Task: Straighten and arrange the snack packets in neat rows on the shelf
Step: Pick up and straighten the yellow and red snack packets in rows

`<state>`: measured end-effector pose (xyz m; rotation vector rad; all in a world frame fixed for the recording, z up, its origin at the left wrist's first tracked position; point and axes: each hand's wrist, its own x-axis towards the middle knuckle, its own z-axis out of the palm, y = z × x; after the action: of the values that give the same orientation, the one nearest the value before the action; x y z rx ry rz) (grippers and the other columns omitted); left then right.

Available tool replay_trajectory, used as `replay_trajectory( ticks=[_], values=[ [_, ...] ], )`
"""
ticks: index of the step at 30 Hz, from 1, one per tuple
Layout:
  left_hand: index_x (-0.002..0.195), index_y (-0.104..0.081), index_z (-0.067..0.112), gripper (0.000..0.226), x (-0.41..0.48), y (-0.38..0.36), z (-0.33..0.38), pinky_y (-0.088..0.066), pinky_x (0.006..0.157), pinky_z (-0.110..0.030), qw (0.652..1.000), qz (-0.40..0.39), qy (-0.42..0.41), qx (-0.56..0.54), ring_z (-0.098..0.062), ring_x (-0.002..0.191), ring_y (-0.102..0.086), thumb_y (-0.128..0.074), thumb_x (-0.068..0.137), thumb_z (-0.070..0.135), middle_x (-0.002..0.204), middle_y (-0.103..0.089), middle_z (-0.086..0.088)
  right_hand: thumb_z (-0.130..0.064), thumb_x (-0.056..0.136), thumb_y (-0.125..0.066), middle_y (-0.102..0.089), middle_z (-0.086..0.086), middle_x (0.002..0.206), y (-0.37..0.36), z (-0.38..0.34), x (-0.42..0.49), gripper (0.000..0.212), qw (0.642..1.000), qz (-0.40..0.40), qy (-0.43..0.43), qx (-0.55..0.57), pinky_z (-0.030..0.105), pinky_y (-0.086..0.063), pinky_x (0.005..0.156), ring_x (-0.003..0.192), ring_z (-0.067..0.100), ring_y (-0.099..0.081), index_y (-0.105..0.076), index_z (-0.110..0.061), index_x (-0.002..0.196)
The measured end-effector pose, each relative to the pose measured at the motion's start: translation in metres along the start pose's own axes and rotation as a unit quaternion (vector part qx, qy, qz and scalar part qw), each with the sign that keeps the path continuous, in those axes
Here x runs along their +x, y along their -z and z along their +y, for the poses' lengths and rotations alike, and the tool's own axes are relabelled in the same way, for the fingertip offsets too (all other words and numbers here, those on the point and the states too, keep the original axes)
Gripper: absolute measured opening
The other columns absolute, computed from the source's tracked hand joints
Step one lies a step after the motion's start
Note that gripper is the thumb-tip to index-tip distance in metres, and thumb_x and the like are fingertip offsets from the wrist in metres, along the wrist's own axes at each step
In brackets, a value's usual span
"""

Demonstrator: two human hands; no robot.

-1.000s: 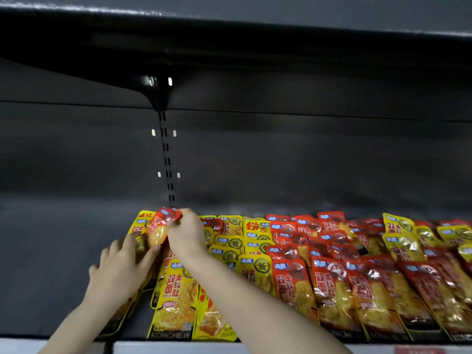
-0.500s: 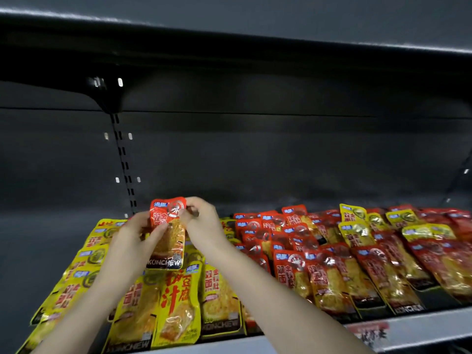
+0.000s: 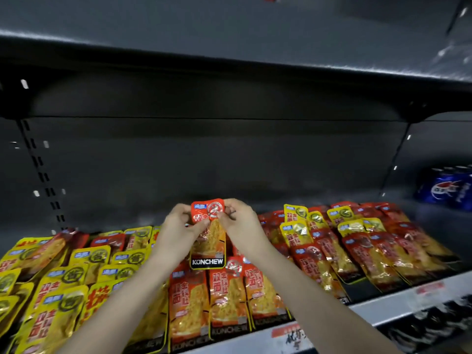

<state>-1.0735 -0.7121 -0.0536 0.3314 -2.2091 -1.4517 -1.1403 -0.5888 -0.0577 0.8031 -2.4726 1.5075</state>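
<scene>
- Now the dark shelf (image 3: 383,306) carries yellow packets (image 3: 63,290) on the left and red packets (image 3: 357,254) from the middle to the right, overlapping unevenly.
- Blue cans (image 3: 447,187) stand at the far right, well apart from the hands.
- One red packet (image 3: 208,241) is held upright over the middle rows.
- The left hand (image 3: 176,233) and right hand (image 3: 242,231) each pinch its top, fingers curled onto it.

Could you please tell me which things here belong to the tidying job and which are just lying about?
Job: held red packet, left hand, right hand, yellow packets, other red packets, shelf.
Lying about: blue drink containers, price label.
</scene>
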Motion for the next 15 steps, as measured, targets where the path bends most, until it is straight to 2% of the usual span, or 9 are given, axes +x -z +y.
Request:
replay_trajectory(
  ticks=[3, 6, 9, 12, 15],
  values=[
    [0.096, -0.052, 0.010, 0.022, 0.007, -0.028, 0.011, -0.055, 0.072, -0.038, 1.000, -0.015, 0.004, 0.000, -0.016, 0.073, -0.065, -0.069, 0.083, 0.014, 0.083, -0.067, -0.004, -0.013, 0.094, -0.052, -0.064, -0.005, 0.092, 0.032, 0.014, 0.000, 0.022, 1.000, -0.011, -0.004, 0.002, 0.027, -0.054, 0.078, 0.088, 0.010, -0.063, -0.060, -0.017, 0.114],
    [0.100, -0.049, 0.009, 0.027, 0.013, -0.054, 0.020, -0.055, 0.076, -0.040, 1.000, -0.026, 0.009, -0.010, -0.019, 0.081, -0.066, -0.069, 0.083, 0.016, 0.087, -0.066, -0.006, -0.009, 0.094, -0.050, -0.062, -0.008, 0.084, 0.059, 0.027, 0.005, 0.023, 1.000, -0.010, -0.014, -0.016, 0.027, -0.053, 0.067, 0.079, 0.013, -0.064, -0.060, -0.017, 0.113],
    [0.100, -0.048, 0.012, 0.028, 0.018, -0.075, 0.025, -0.054, 0.072, -0.036, 0.999, -0.029, 0.013, 0.002, -0.018, 0.082, -0.066, -0.069, 0.084, 0.021, 0.089, -0.065, -0.005, -0.011, 0.095, -0.049, -0.066, -0.003, 0.090, 0.080, 0.041, 0.010, 0.025, 0.999, -0.016, -0.021, -0.046, 0.033, -0.055, 0.079, 0.086, 0.014, -0.065, -0.061, -0.017, 0.116],
    [0.096, -0.047, 0.014, 0.027, 0.021, -0.093, 0.028, -0.051, 0.066, -0.031, 0.999, -0.032, 0.010, 0.023, -0.019, 0.083, -0.065, -0.069, 0.083, 0.022, 0.090, -0.063, -0.006, -0.013, 0.095, -0.048, -0.065, -0.004, 0.095, 0.100, 0.049, 0.009, 0.027, 0.996, -0.046, -0.019, -0.080, 0.026, -0.053, 0.081, 0.091, 0.006, -0.060, -0.058, -0.021, 0.119],
    [0.093, -0.047, 0.015, 0.027, 0.020, -0.106, 0.030, -0.054, 0.075, -0.038, 0.999, -0.041, 0.017, 0.033, -0.018, 0.084, -0.065, -0.070, 0.082, 0.022, 0.091, -0.064, -0.005, -0.015, 0.096, -0.046, -0.063, -0.010, 0.092, 0.113, 0.056, 0.004, 0.028, 0.990, -0.074, -0.006, -0.120, 0.015, -0.047, 0.072, 0.084, -0.002, -0.055, -0.055, -0.025, 0.121]
  ],
)
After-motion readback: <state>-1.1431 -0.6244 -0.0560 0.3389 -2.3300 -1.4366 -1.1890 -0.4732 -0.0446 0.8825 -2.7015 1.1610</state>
